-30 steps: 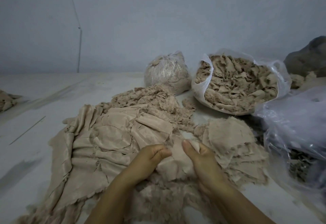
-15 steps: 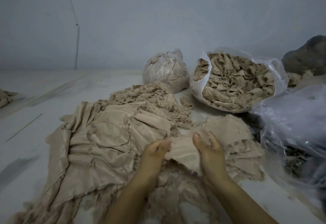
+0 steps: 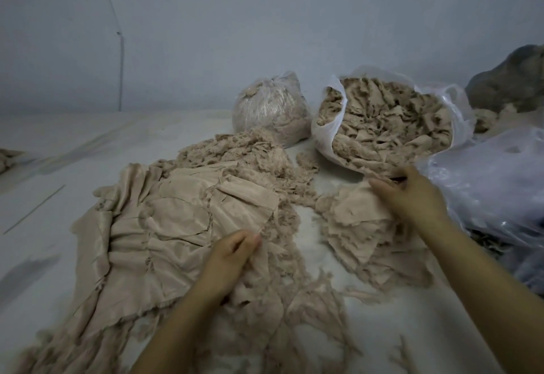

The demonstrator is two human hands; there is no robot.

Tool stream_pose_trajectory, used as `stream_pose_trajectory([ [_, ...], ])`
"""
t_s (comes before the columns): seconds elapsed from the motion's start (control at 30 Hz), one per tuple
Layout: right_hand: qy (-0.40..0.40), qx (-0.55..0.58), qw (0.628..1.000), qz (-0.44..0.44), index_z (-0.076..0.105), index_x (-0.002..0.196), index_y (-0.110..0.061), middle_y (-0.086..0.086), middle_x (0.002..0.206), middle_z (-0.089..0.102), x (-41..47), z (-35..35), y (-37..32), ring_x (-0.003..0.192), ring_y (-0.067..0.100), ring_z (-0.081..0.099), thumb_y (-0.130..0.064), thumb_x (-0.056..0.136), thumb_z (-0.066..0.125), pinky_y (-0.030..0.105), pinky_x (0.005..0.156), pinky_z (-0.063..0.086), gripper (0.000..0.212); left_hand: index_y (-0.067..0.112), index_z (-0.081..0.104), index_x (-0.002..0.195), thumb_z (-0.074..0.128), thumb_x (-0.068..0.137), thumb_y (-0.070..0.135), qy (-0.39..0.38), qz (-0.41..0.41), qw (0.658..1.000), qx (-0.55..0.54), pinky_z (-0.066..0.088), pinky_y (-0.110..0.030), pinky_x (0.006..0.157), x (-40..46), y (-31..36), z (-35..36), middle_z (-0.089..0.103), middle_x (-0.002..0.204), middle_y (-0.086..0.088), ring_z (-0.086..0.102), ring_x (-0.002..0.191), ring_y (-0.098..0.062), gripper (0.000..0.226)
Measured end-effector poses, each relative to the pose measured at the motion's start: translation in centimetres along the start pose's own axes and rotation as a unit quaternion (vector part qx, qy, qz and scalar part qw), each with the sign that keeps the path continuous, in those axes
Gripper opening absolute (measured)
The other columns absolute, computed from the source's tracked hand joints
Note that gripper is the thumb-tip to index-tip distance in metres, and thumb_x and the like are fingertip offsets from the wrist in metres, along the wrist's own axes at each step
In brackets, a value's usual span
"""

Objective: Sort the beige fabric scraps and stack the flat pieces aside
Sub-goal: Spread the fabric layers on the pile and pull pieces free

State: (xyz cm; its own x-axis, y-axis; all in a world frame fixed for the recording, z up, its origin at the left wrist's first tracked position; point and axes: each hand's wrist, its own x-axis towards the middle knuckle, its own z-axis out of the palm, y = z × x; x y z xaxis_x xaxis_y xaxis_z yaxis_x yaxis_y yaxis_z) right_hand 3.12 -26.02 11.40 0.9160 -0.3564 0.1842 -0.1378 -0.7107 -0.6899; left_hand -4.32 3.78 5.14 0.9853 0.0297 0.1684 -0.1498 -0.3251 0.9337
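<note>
Dim, cool, flat light; soft shadows; slight overall blur, grainy; wide-angle bending at edges.

we count two hands: the left hand and the right hand. we see three plastic bags: a tied bag, an open bag full of scraps, and a clear bag at the right. we make out two spreads of flat pieces, a big spread and a stack, plus one frayed heap.
</note>
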Motion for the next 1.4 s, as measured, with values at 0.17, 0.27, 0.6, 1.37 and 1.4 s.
stream_pose_trajectory([
  [0.17, -0.035, 0.086, 0.969, -0.227, 0.066, 0.100, -0.023, -0.003, 0.095, 0.061, -8.1, 3.6, -2.1, 0.088, 0.007, 0.055, -0.033, 0.084, 0.067, 0.022, 0.076, 0.043, 0.019, 0.028, 0.062, 0.111, 0.077, 0.077, 0.027, -0.220, -0.008, 0.962, 0.165, 0.044, -0.009, 0.082, -0.8, 0.1, -2.9, 0.065, 0.100, 0.015, 0.060, 0.093, 0.005, 0.037],
  [0.27, -0.314, 0.107, 0.911, -0.245, 0.067, 0.094, -0.029, -0.014, 0.088, 0.058, -14.7, 8.2, -2.9, 0.082, -0.002, 0.051, -0.042, 0.079, 0.073, 0.011, 0.071, 0.039, 0.021, 0.014, 0.068, 0.093, 0.071, 0.083, 0.017, -0.207, 0.063, 0.935, 0.281, 0.049, -0.027, 0.083, -1.2, 0.0, -3.5, 0.067, 0.092, 0.001, 0.061, 0.087, -0.010, 0.011],
  [0.6, -0.264, 0.522, 0.811, 0.019, 0.064, 0.081, -0.012, 0.015, 0.081, 0.064, -13.1, 8.7, -2.3, 0.076, 0.028, 0.060, -0.031, 0.087, 0.060, 0.045, 0.076, 0.048, 0.021, 0.000, 0.057, 0.074, 0.058, 0.092, 0.015, -0.078, 0.029, 0.989, 0.119, 0.037, -0.024, 0.063, -1.5, 1.5, -7.8, 0.050, 0.068, -0.001, 0.047, 0.064, -0.010, 0.023],
  [1.37, -0.522, -0.014, 0.820, -0.235, 0.056, 0.058, -0.006, -0.001, 0.055, 0.044, -14.2, 5.6, 1.0, 0.049, 0.011, 0.036, -0.054, 0.077, 0.072, 0.028, 0.054, 0.032, 0.054, 0.012, 0.076, 0.094, 0.041, 0.073, -0.015, -0.363, -0.073, 0.854, 0.365, 0.050, -0.021, 0.085, -4.3, 0.6, -5.3, 0.071, 0.107, 0.000, 0.063, 0.096, -0.013, 0.049],
  [1.4, -0.534, -0.045, 0.817, -0.213, 0.058, 0.057, -0.008, 0.000, 0.051, 0.045, -13.6, 5.1, 1.0, 0.045, 0.011, 0.034, -0.065, 0.071, 0.069, 0.027, 0.053, 0.031, 0.060, 0.010, 0.077, 0.083, 0.037, 0.069, -0.018, -0.352, -0.090, 0.869, 0.337, 0.051, -0.027, 0.085, -4.2, 0.6, -5.8, 0.072, 0.104, -0.002, 0.065, 0.094, -0.017, 0.050],
])
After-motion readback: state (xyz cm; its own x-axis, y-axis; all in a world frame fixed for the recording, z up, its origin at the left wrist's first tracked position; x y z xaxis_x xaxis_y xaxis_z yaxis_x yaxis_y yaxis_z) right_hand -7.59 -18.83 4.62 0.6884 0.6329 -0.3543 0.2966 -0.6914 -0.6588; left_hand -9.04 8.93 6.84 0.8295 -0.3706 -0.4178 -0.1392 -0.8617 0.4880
